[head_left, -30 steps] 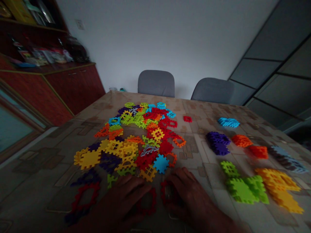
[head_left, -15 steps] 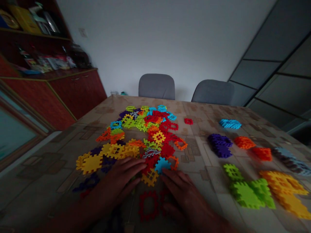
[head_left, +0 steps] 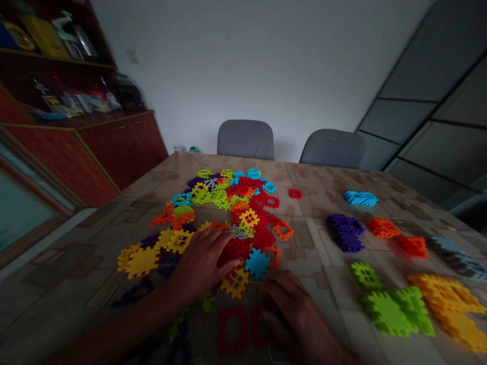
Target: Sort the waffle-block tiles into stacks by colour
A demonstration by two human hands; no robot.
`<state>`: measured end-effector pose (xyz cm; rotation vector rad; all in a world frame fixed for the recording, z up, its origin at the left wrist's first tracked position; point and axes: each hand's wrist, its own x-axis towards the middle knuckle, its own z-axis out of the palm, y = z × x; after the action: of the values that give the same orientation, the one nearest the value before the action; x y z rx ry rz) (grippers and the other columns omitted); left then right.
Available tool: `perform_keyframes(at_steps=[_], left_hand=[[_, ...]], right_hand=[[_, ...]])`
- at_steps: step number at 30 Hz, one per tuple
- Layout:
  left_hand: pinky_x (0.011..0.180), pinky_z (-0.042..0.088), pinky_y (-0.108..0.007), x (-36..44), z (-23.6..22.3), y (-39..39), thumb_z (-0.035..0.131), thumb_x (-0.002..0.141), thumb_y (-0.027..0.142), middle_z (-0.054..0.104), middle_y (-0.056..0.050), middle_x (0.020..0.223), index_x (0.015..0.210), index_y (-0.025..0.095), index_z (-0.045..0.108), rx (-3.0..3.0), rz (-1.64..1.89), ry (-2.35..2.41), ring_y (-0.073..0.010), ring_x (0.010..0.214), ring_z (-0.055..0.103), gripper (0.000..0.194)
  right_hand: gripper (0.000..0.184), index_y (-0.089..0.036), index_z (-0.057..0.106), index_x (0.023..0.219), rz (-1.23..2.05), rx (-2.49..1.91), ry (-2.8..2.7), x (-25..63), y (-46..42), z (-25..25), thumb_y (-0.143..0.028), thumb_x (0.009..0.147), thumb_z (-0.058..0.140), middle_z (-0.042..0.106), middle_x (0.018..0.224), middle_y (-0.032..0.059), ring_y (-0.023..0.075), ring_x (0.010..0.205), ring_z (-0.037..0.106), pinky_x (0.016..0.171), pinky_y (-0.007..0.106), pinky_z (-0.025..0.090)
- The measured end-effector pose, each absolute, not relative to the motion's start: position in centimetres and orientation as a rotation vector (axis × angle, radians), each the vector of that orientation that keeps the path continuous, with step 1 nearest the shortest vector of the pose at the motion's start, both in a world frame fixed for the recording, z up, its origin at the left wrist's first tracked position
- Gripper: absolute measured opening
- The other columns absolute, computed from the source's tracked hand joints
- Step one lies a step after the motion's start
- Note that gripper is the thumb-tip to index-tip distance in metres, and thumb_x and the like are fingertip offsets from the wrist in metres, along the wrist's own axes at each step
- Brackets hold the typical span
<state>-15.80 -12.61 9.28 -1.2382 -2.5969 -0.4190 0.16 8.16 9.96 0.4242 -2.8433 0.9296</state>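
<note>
My left hand [head_left: 207, 258] reaches over the near part of a pile of toothed plastic building pieces. Its thumb is apart from the fingers, and the fingertips are at a grey piece [head_left: 238, 232]; red pieces [head_left: 233, 250] lie in the gap. My right hand [head_left: 291, 304], fingers bent and thumb apart, rests low over a red square frame [head_left: 261, 329] that it partly hides. Just beyond this hand lies a blue square piece [head_left: 257, 263]. A yellow window piece [head_left: 235, 284] sits between the hands, with another red frame [head_left: 232, 330] nearer me.
Sorted stacks stand on the right: blue [head_left: 360, 198], purple [head_left: 345, 232], orange [head_left: 383, 227], green [head_left: 391, 312], yellow [head_left: 449, 304] and grey [head_left: 454, 256]. One red piece [head_left: 295, 194] lies alone. Two grey chairs [head_left: 245, 139] are behind the table [head_left: 319, 177].
My left hand has moved forward and right to the grey piece, its thumb now spread away. The right hand has drawn slightly back from the blue piece, its fingers more bent.
</note>
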Motion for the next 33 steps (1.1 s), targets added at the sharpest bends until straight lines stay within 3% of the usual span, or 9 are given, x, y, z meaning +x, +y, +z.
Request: perform_keyframes(at_steps=[5, 10, 14, 19, 23, 28, 33], left_hand=[[0.104, 0.046, -0.051, -15.7, 9.2, -12.6, 0.062, 0.095, 0.040, 0.069, -0.012, 0.129, 0.132, 0.021, 0.061, -1.262, -0.422, -2.591, -0.0316, 0.116, 0.064, 0.041], [0.100, 0.049, -0.049, -15.8, 10.6, -13.4, 0.064, 0.094, 0.038, 0.070, -0.012, 0.125, 0.135, 0.019, 0.058, -1.252, -0.407, -2.579, -0.0317, 0.114, 0.064, 0.045], [0.096, 0.050, -0.055, -15.2, 11.6, -14.5, 0.065, 0.094, 0.043, 0.071, -0.014, 0.116, 0.135, 0.016, 0.059, -1.232, -0.364, -2.571, -0.0353, 0.107, 0.065, 0.048], [0.095, 0.050, -0.054, -13.7, 11.9, -14.6, 0.068, 0.092, 0.042, 0.071, -0.013, 0.105, 0.131, 0.016, 0.064, -1.260, -0.298, -2.563, -0.0353, 0.101, 0.065, 0.047], [0.097, 0.050, -0.053, -13.2, 11.8, -14.3, 0.072, 0.090, 0.041, 0.071, -0.014, 0.107, 0.132, 0.017, 0.063, -1.258, -0.279, -2.610, -0.0352, 0.103, 0.066, 0.050], [0.089, 0.057, -0.051, -13.9, 11.0, -15.0, 0.077, 0.086, 0.047, 0.069, -0.016, 0.122, 0.135, 0.021, 0.063, -1.322, -0.327, -2.719, -0.0382, 0.107, 0.069, 0.057], [0.105, 0.049, -0.051, -15.4, 10.5, -15.9, 0.080, 0.084, 0.038, 0.055, -0.015, 0.147, 0.143, 0.024, 0.056, -1.399, -0.453, -2.778, -0.0380, 0.131, 0.056, 0.065]], right_hand=[[0.013, -0.019, 0.065, 0.099, 0.958, 0.404, -2.929, 0.3, 8.1, 10.5, -0.011, 0.089, 0.064, 0.066, 0.106, 0.0065, 0.0243, 0.100, 0.060, 0.087, 0.038, 0.052], [0.017, -0.021, 0.065, 0.104, 0.963, 0.441, -2.912, 0.3, 8.5, 10.0, -0.010, 0.090, 0.062, 0.065, 0.106, 0.0041, 0.0222, 0.099, 0.059, 0.087, 0.035, 0.049], [0.015, -0.020, 0.065, 0.103, 0.945, 0.425, -2.971, 0.5, 8.5, 10.4, -0.014, 0.089, 0.066, 0.065, 0.107, 0.0044, 0.0227, 0.101, 0.058, 0.088, 0.035, 0.048], [0.058, -0.021, 0.063, 0.123, 0.860, 0.447, -3.102, 0.8, 8.3, 11.2, -0.033, 0.072, 0.087, 0.063, 0.122, 0.0068, 0.0293, 0.110, 0.055, 0.094, 0.043, 0.046], [0.053, -0.022, 0.063, 0.122, 0.857, 0.435, -3.096, 1.0, 8.4, 10.7, -0.029, 0.074, 0.085, 0.062, 0.121, 0.0053, 0.0275, 0.110, 0.054, 0.094, 0.041, 0.045], [0.048, -0.023, 0.062, 0.119, 0.919, 0.427, -3.032, 1.1, 8.8, 9.9, -0.021, 0.075, 0.081, 0.062, 0.117, 0.0024, 0.0249, 0.107, 0.053, 0.092, 0.038, 0.044], [0.049, -0.025, 0.063, 0.119, 0.920, 0.401, -3.022, 1.0, 9.2, 9.8, -0.021, 0.073, 0.081, 0.062, 0.118, 0.0018, 0.0251, 0.108, 0.053, 0.093, 0.038, 0.042]])
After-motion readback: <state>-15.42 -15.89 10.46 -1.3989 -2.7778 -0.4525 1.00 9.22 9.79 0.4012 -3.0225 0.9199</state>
